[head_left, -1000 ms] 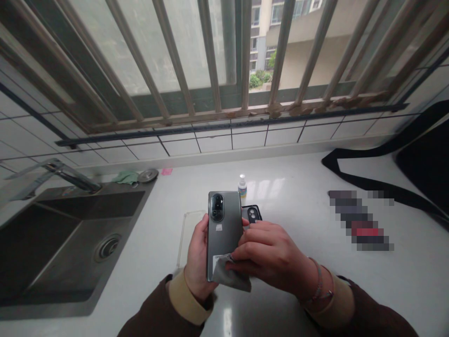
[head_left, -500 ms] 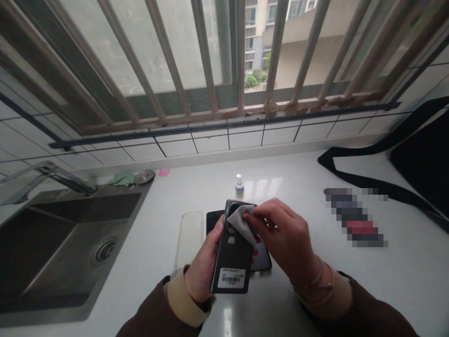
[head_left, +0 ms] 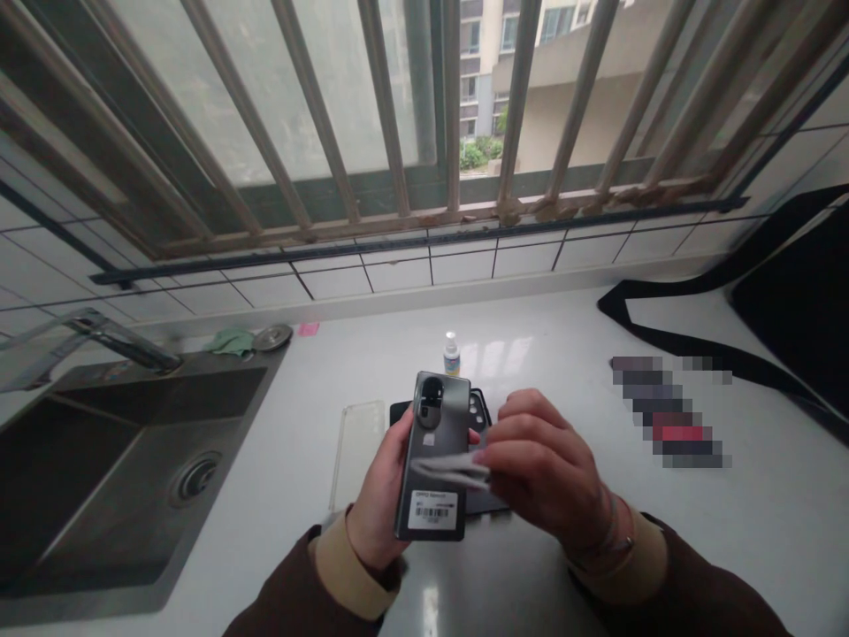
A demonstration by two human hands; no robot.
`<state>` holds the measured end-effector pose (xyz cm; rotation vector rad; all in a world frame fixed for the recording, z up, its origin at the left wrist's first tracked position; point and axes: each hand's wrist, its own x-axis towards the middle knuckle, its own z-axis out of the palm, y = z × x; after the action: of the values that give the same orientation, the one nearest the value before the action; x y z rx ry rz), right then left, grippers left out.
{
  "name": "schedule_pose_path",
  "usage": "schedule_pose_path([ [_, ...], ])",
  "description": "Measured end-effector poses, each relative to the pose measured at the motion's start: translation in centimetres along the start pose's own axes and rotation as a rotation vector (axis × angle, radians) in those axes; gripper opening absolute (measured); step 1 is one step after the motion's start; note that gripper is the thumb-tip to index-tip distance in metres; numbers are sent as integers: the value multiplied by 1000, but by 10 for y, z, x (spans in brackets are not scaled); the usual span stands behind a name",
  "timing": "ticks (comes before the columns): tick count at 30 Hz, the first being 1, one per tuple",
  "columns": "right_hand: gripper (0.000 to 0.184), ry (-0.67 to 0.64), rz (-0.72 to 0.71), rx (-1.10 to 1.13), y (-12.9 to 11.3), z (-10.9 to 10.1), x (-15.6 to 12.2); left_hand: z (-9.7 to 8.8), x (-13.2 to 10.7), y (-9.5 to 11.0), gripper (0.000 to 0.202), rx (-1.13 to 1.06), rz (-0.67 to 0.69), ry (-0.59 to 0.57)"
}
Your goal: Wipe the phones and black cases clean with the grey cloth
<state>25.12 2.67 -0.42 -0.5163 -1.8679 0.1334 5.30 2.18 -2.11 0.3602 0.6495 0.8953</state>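
Observation:
My left hand (head_left: 381, 504) is wrapped round a dark grey smartphone (head_left: 446, 433), its back with the camera bump and a white barcode label facing me. In the fingers of my right hand (head_left: 544, 460) is a light grey cloth (head_left: 451, 469), folded thin and slightly blurred, over the lower half of the phone's back. Behind the phone lies a dark phone case (head_left: 481, 409) with camera holes, partly covered by the phone and my right hand. To the left, a clear phone case (head_left: 358, 451) rests on the counter. A small white spray bottle (head_left: 451, 356) stands just beyond the phone.
A steel sink (head_left: 152, 460) with a faucet (head_left: 123, 341) is on the left. Near it are a green cloth (head_left: 230, 341), a round metal drain cover (head_left: 272, 337) and a pink slip (head_left: 309, 329). A black strap (head_left: 663, 341) lies at the right, beside a pixelated patch. A barred window runs behind.
My right hand has drawn the cloth down from the camera bump to the phone's lower back, uncovering the lenses. The phone has shifted slightly left and up in my left hand.

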Motion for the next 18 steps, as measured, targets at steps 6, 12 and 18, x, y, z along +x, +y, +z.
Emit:
schedule_pose_path([
  [6, 9, -108, 85, -14, 0, 16, -3, -4, 3, -5, 31, 208, 275, -4],
  [12, 17, -22, 215, -93, 7, 16, -3, -4, -6, -1, 20, 633, 395, -95],
  [18, 17, 126, 291, -288, 14, 13, -3, -4, -10, -5, 48, 466, 109, -123],
])
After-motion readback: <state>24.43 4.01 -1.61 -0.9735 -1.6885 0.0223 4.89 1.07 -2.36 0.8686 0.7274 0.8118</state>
